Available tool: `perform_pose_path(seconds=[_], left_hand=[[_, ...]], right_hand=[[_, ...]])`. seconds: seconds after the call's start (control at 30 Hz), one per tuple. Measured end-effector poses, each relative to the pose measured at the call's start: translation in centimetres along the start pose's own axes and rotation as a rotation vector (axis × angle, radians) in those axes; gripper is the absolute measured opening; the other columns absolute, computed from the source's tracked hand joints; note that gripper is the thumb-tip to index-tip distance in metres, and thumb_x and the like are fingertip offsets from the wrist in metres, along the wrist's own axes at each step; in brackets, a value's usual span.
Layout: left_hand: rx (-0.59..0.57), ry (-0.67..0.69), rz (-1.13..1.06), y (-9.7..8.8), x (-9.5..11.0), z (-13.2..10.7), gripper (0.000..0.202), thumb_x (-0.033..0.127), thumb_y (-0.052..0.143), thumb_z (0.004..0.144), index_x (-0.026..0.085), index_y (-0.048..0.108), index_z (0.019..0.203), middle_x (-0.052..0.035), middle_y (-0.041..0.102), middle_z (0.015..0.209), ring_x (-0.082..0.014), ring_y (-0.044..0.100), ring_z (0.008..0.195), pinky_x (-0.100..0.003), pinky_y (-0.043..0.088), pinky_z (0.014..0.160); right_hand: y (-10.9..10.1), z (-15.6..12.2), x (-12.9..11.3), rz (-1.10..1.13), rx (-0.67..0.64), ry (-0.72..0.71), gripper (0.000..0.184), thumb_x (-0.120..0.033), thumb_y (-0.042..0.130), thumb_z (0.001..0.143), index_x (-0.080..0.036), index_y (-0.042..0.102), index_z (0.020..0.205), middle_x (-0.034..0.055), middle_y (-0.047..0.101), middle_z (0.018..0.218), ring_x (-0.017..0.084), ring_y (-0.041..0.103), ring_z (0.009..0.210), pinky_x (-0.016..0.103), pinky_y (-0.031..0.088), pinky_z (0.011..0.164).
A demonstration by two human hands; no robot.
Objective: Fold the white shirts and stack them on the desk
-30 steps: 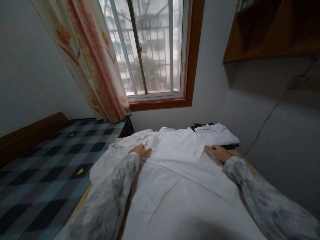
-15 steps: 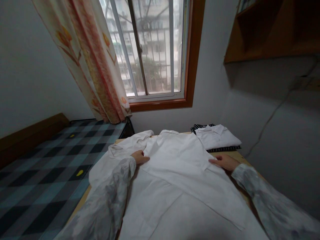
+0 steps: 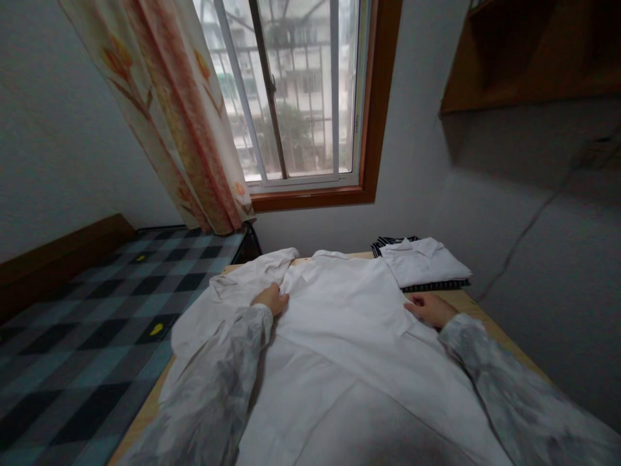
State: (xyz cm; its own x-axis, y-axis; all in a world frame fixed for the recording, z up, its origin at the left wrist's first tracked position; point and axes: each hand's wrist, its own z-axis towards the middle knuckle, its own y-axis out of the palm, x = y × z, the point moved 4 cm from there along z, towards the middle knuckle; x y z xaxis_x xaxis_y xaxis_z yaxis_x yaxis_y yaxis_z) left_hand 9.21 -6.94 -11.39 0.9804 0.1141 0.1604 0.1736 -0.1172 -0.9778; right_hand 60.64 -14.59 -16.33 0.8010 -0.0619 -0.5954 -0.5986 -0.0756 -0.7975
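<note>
1. Plainly, the white shirt (image 3: 339,310) is spread across the counter (image 3: 463,301), its top edge towards the window (image 3: 305,110), its middle between the person's two hands.
2. The left hand (image 3: 273,299) sits at its left edge, the right hand (image 3: 429,309) at its right edge; both touch the cloth. The fingers are bent there, but I can't tell whether they are clamped on the fabric or only resting.
3. It looks light and soft, I'd judge – limp enough to crease from a small tug, hardly fragile, perhaps a little slippery over bare wood.
4. Best holds, to my eye, are matching spots on both side edges – pinched gently, pulled evenly.
5. Loose white cloth (image 3: 196,333) lies close on the left, so a careless grab there could catch both.
</note>
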Motion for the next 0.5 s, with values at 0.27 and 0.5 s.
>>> perform_pose_path(seconds=[0.27, 0.5], left_hand=[[0.139, -0.015, -0.150, -1.4, 2.5, 3.2, 0.035, 0.053, 0.060, 0.098, 0.020, 0.065, 0.109, -0.0103, 0.075, 0.110, -0.0275, 0.070, 0.105, -0.032, 0.050, 0.085], [0.195, -0.046, -0.264, -0.7, 0.7, 3.9, 0.049, 0.047, 0.032, 0.108, 0.019, 0.072, 0.097, -0.0083, 0.077, 0.101, -0.0228, 0.071, 0.099, -0.028, 0.050, 0.084]], right_hand=[[-1.0, 3.0, -4.9, -0.230, 0.123, 0.135, 0.054, -0.070, 0.056, 0.094, -0.024, 0.075, 0.074, 0.0121, 0.079, 0.087, 0.025, 0.070, 0.082, 0.031, 0.042, 0.069], [0.0, 1.8, -3.5, -0.070, 0.137, 0.057, 0.048, -0.056, 0.050, 0.098, -0.023, 0.077, 0.078, 0.0082, 0.079, 0.084, 0.023, 0.071, 0.084, 0.028, 0.041, 0.066]])
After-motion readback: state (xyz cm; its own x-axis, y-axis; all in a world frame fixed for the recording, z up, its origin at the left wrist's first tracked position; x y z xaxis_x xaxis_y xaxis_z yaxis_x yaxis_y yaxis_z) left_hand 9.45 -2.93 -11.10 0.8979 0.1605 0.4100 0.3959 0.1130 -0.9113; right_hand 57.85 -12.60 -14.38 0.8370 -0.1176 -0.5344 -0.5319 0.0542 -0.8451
